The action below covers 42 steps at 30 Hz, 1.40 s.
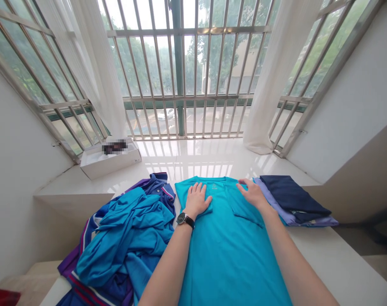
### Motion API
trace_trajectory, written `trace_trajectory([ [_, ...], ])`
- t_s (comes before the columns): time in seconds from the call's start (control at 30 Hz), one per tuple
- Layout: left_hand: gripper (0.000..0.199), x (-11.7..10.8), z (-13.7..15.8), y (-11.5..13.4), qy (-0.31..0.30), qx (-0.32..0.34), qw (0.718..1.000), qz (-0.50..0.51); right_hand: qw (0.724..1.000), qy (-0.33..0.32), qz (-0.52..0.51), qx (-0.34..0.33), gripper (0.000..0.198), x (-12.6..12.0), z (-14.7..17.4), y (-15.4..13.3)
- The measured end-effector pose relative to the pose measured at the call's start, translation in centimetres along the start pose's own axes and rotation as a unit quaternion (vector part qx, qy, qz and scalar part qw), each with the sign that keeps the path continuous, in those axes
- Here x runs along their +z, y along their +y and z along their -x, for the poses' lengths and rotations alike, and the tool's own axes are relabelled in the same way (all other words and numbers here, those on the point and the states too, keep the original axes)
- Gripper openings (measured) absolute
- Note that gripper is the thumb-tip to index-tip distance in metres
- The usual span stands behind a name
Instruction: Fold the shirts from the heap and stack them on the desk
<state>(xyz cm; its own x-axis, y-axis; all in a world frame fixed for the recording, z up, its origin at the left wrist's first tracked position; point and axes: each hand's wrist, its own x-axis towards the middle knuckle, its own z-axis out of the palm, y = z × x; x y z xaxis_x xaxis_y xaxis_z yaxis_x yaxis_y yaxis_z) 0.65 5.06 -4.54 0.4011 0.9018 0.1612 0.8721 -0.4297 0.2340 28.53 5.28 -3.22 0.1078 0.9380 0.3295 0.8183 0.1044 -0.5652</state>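
A turquoise T-shirt (225, 246) lies spread out in front of me, its collar toward the window and its sleeves folded inward over the body. My left hand (197, 199), with a black-strapped watch (184, 219) at the wrist, rests flat on the shirt's left shoulder, fingers spread. At the right shoulder is my right hand (251, 193), fingers apart and slightly bent, holding nothing; whether it touches the cloth I cannot tell. Left of the shirt sits a rumpled heap of blue and purple clothes (126, 238). Folded garments (294, 197), navy on top of lilac, are stacked at the right.
A white open box (112, 163) stands on the glossy window ledge (193, 157) at the back left. Metal bars (193, 102) cross the window, and white curtains (265, 102) hang at both sides. White walls (346, 110) flank the ledge.
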Motion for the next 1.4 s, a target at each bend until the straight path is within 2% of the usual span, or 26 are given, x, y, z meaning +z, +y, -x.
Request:
trace_trajectory([
  [0.1, 0.062, -0.4, -0.1, 0.1, -0.009, -0.002, 1.000, 0.011, 0.999, -0.027, 0.017, -0.035, 0.036, -0.1, 1.4, 1.0],
  [0.2, 0.059, -1.0, -0.1, 1.8, 0.001, 0.005, 1.000, 0.017, 0.995, -0.044, 0.068, -0.063, 0.042, 0.5, 2.3, 2.1],
  [0.4, 0.053, -0.9, 1.6, 8.6, 0.017, 0.155, 0.986, 0.054, 0.982, -0.074, 0.159, -0.066, 0.049, 2.1, 2.4, 3.6],
  [0.5, 0.049, -0.1, 2.6, 10.2, 0.003, 0.195, 0.979, 0.061, 0.982, -0.061, 0.163, -0.073, 0.053, 2.0, 2.5, 3.8],
  [0.67, 0.037, 1.0, 2.6, 9.8, -0.010, 0.218, 0.974, 0.067, 0.981, -0.054, 0.180, -0.048, 0.056, 1.8, 2.8, 4.2],
  [0.83, 0.040, 1.7, 2.3, 9.5, -0.009, 0.211, 0.975, 0.063, 0.975, -0.092, 0.199, 0.023, 0.065, 2.0, 3.1, 3.9],
  [0.97, 0.041, 1.6, 2.4, 9.7, -0.015, 0.213, 0.976, 0.053, 0.976, -0.107, 0.182, 0.045, 0.069, 1.9, 3.2, 3.3],
  [1.23, 0.041, 1.5, 2.5, 9.9, -0.020, 0.208, 0.977, 0.042, 0.981, -0.098, 0.166, 0.039, 0.067, 0.9, 3.3, 2.1],
  [1.4, 0.042, 1.5, 2.8, 9.9, -0.006, 0.209, 0.977, 0.037, 0.983, -0.064, 0.170, -0.022, 0.058, -0.4, 4.8, -0.2],
])
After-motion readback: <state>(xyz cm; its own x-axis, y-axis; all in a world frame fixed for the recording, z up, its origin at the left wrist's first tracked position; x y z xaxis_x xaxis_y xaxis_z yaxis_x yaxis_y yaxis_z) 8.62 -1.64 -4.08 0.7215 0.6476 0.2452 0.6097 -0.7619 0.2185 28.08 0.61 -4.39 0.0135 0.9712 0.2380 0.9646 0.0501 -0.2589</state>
